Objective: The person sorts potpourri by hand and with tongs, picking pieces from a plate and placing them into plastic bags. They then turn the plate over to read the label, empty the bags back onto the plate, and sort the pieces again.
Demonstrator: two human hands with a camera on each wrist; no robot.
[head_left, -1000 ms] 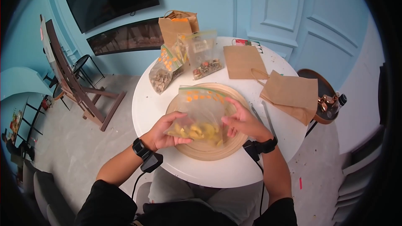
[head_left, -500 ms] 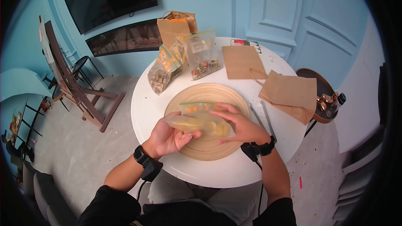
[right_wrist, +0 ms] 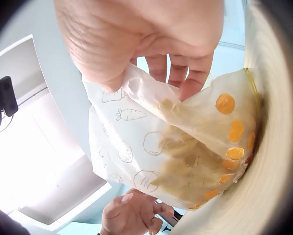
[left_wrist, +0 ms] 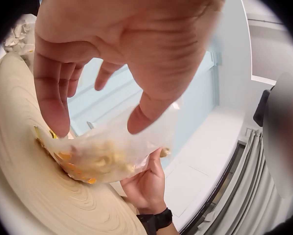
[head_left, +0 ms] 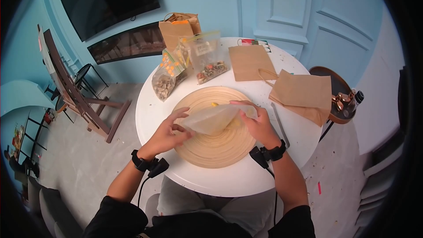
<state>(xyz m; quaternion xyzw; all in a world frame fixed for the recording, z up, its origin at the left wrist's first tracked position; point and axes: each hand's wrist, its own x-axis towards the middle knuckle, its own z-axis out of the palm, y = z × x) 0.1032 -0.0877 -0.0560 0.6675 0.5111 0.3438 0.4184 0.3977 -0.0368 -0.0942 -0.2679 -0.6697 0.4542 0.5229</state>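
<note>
A translucent zip bag with orange dots and printed food outlines is tipped over the round wooden plate. Yellowish pieces lie inside, toward its dotted zip end, which is down at the plate. My right hand pinches the bag's right end between thumb and fingers. At the other end my left hand has its fingers spread and relaxed, right beside the plastic. A small yellow piece shows on the plate past the bag.
Behind the plate stand a bag of greyish pieces and a bag of mixed pieces, with a brown paper bag farther back. Flat paper bags and metal tongs lie at the right. A side table holds copper-coloured items.
The bag has been turned over, its zip end swinging down to the plate. My left hand has loosened from its end, while the right still pinches it. A yellow piece now shows on the plate.
</note>
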